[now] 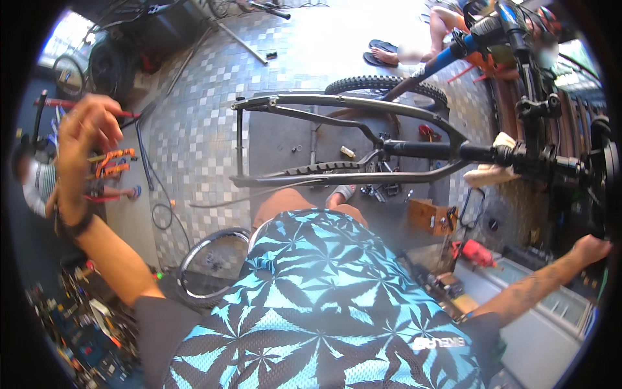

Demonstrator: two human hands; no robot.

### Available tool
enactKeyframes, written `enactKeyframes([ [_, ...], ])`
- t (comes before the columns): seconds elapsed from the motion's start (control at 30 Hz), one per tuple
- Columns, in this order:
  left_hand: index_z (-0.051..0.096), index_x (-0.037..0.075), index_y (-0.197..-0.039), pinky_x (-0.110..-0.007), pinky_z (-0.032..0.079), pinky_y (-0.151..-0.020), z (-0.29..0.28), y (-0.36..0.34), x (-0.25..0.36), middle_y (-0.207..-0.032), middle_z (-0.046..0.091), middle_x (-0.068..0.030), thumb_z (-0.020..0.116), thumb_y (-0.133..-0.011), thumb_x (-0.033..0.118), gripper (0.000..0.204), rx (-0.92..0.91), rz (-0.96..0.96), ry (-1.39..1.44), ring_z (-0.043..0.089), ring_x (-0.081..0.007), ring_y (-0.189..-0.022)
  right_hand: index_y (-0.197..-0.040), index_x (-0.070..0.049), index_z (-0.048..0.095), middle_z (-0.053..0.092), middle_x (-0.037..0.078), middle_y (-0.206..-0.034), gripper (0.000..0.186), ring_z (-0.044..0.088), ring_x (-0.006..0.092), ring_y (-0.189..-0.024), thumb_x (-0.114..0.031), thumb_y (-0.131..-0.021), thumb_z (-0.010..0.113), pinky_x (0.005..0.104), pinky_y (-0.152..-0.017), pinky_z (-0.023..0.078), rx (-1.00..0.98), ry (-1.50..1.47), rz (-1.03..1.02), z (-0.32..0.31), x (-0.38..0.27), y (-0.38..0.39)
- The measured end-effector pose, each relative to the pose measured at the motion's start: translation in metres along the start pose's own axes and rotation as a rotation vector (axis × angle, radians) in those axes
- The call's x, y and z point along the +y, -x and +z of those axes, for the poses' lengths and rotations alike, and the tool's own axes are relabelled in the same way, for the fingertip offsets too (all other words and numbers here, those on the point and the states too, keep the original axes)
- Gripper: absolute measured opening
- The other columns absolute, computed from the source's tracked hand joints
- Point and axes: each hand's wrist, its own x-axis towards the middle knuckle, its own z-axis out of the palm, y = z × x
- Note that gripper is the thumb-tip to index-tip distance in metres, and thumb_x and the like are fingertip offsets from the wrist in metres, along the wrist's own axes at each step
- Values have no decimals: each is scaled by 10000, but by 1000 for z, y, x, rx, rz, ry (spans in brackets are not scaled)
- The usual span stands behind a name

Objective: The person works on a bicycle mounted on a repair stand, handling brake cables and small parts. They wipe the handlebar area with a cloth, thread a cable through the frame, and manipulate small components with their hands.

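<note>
My left hand (91,126) is raised at the far left, slightly blurred, its fingers loosely bent and apart with nothing visible in them. A dark band circles that wrist. Stretched out to the far right, my right hand (593,249) is closed beside a black round part (607,172); what its fingers hold is lost in the dark rim. In front of me, a dark grey bicycle frame (363,102) lies level, its rear fork arms pointing left with no wheel between them. A black clamp (541,107) is at its right side.
A knobby-tyred wheel (389,83) is beyond the frame; another wheel (214,266) stands at lower left. An orange-brown box (431,217), a red tool (478,253) and a white cabinet (525,318) are at right. Other people sit at far left (42,188) and top right (444,29).
</note>
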Motion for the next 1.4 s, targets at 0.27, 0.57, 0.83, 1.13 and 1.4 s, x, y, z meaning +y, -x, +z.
enactKeyframes([
  [0.27, 709, 27, -1057, -300, 556, -588, 189, 110, -264, -818, 728, -60, 672, -1007, 220, 203, -848, -632, -51, 691, -141, -680, -1231, -61, 752, 753, 184, -1160, 392, 718, 307, -1014, -340, -969, 668, 395, -899, 574, -1947, 158, 1309, -193, -117, 616],
  [0.57, 698, -3, -1193, -313, 552, -718, 323, 85, -186, -865, 745, -94, 660, -1019, 184, 259, -1005, 108, 290, 697, -156, -763, -1308, -36, 651, 729, 204, -1203, 390, 697, 344, -1144, -265, -993, 666, 416, -1001, 535, -1454, 453, 1197, -209, -250, 648],
  [0.83, 703, 127, -1173, -458, 566, -785, 314, 43, -199, -931, 767, -132, 689, -991, 363, 299, -918, 211, -214, 746, -339, -900, -1307, -17, 641, 758, 196, -1089, 394, 751, 304, -996, -236, -986, 705, 405, -892, 584, -793, 363, 1182, -219, -248, 637],
  [1.13, 722, 30, -1157, -405, 573, -780, 365, 78, -182, -932, 781, -189, 693, -997, 272, 291, -1170, 229, -88, 769, -331, -887, -1210, -54, 720, 769, 172, -1117, 429, 745, 336, -1022, -404, -963, 721, 428, -897, 562, -845, 246, 1675, -259, -308, 793],
  [1.4, 715, 1, -1163, -302, 537, -647, 389, 85, -162, -809, 737, -85, 669, -1019, 298, 333, -1249, 324, 9, 677, -140, -703, -1126, -39, 735, 772, 126, -980, 434, 740, 211, -841, -430, -938, 753, 394, -799, 566, -750, 556, 1927, -356, -343, 862],
])
